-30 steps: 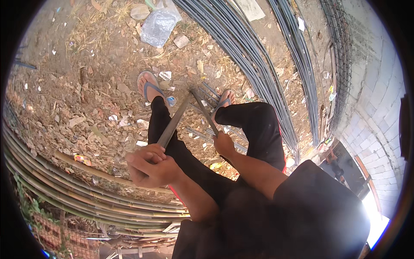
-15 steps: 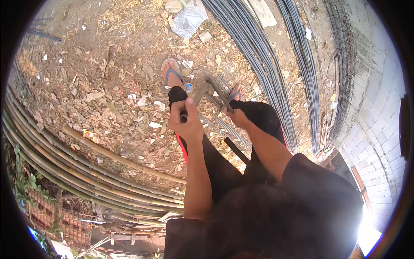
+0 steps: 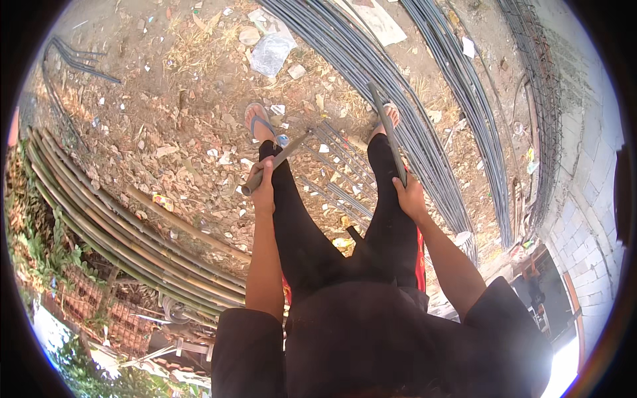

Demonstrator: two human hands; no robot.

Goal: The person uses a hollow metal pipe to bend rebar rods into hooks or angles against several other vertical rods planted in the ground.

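Note:
My left hand [image 3: 263,187] is closed around a short greyish-brown hollow pipe [image 3: 292,150], whose open end shows beside my thumb. Its other end points away toward the ground between my feet. In my right hand [image 3: 411,198], a longer dark rod or pipe [image 3: 387,126] is gripped near its lower end, slanting forward and a little left over my right foot. The two pieces are apart. Several thin metal rods [image 3: 342,161] lie on the ground between my legs. A dark bar end [image 3: 354,233] shows between my thighs.
Long bundles of steel bars [image 3: 371,56] run past my right foot. Beyond them are more bars [image 3: 458,73], a wire-mesh cage [image 3: 534,86] and a block wall [image 3: 577,245]. Bamboo poles [image 3: 133,245] lie at left. Dry leaves and a plastic bag [image 3: 273,54] litter the ground.
My hands have moved apart, the right one outward to the right. The two pieces, whose far ends were close together, are now separated. My right foot shows farther right.

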